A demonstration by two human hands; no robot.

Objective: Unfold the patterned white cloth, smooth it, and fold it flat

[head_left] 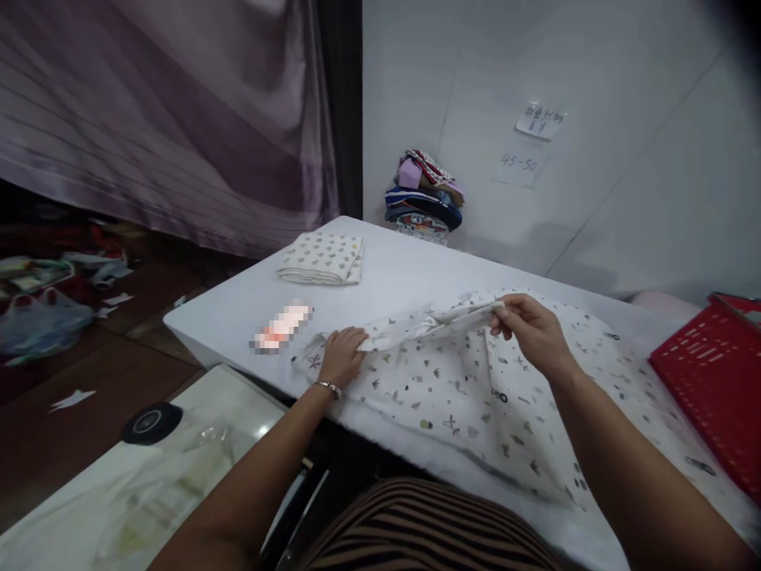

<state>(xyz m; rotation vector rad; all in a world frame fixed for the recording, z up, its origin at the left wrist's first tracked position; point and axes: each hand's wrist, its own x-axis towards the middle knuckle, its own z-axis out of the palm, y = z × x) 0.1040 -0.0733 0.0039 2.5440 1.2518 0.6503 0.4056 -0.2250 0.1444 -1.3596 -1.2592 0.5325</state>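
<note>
Brown-and-black striped clothing [428,527] fills the bottom edge; from the left, a round black object [151,423] sits on a pale surface [238,388], then a pixelated item [282,325] and a folded cloth [321,258] lie on the white table [214,317]. Next, the left hand [343,355] rests at the left end of the spread patterned cloth [410,388], pinching or merely pressing, I cannot tell, with piled textiles [423,194] beyond. Farther right, the right hand [531,327] pinches that cloth's raised edge, and a red basket [707,373] crowds its right side.
</note>
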